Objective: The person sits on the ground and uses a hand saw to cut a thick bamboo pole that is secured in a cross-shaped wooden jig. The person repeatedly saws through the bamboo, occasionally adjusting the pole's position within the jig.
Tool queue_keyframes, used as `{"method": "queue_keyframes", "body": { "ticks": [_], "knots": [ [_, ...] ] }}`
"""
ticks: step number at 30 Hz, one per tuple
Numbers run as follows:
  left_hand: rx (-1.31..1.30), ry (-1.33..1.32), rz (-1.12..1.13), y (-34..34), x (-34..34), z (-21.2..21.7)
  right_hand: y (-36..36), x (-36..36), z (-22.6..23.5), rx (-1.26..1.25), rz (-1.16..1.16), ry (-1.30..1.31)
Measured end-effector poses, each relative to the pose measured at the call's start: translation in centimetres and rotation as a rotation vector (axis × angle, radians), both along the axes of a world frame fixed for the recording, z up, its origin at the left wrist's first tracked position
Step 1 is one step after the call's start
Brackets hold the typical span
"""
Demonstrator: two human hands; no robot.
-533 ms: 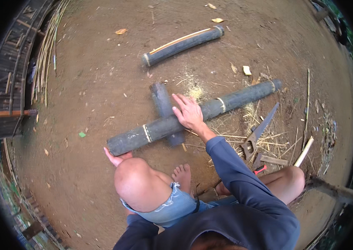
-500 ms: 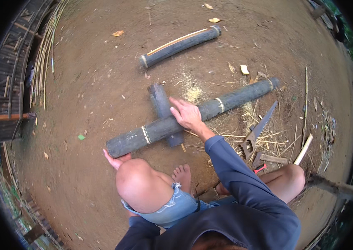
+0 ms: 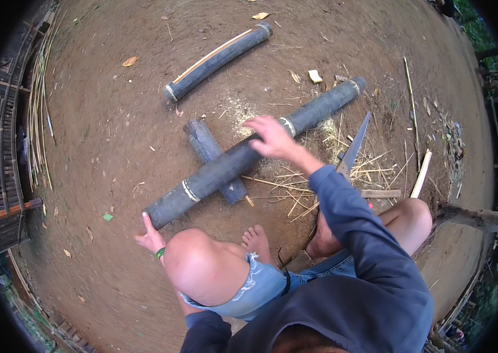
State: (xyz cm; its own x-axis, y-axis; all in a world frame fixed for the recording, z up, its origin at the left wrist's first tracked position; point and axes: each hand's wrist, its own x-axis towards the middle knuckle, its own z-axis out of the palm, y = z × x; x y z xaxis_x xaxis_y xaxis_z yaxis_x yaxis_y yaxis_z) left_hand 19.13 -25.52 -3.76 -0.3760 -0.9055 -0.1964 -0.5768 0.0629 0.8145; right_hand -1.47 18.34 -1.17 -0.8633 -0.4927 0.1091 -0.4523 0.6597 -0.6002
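Observation:
A long dark bamboo pole (image 3: 225,167) lies slantwise on the dirt, propped across a short dark log (image 3: 208,150). My right hand (image 3: 269,138) rests on top of the pole near its middle, fingers curved over it. At the pole's near end my left hand (image 3: 150,238), partly hidden behind my bare knee, presses its fingers against the cut end. A green band sits on that wrist.
A second bamboo piece (image 3: 216,59) lies farther off. A long blade (image 3: 355,147) rests on bamboo shavings (image 3: 296,188) at the right, next to a pale stick (image 3: 421,173). Thin bamboo strips (image 3: 37,112) and a slatted structure line the left rim.
My right hand has slid up along the pole toward its far end. The left hand stays at the near end.

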Motion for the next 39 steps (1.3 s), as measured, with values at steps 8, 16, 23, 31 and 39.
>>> {"method": "queue_keyframes", "body": {
  "ticks": [8,16,23,31,39],
  "knots": [
    [-0.891,-0.38,-1.338,8.9,-7.9,6.3,14.7,-4.9,-0.8,0.807,0.199,0.006],
    [-0.651,-0.633,-1.45,8.5,-11.4,4.0,14.6,-7.8,-2.2,0.833,0.274,0.003],
    [-0.559,-0.593,-1.475,6.2,-11.4,2.5,12.6,-5.5,2.7,0.904,0.286,0.095],
    [-0.152,-0.598,-1.737,3.5,-12.8,-0.6,11.7,-5.5,11.2,0.831,0.528,-0.352],
    [-0.071,-0.64,-1.804,4.4,-12.1,-0.7,12.6,-1.2,9.6,0.977,0.425,0.047]
  ]
}}
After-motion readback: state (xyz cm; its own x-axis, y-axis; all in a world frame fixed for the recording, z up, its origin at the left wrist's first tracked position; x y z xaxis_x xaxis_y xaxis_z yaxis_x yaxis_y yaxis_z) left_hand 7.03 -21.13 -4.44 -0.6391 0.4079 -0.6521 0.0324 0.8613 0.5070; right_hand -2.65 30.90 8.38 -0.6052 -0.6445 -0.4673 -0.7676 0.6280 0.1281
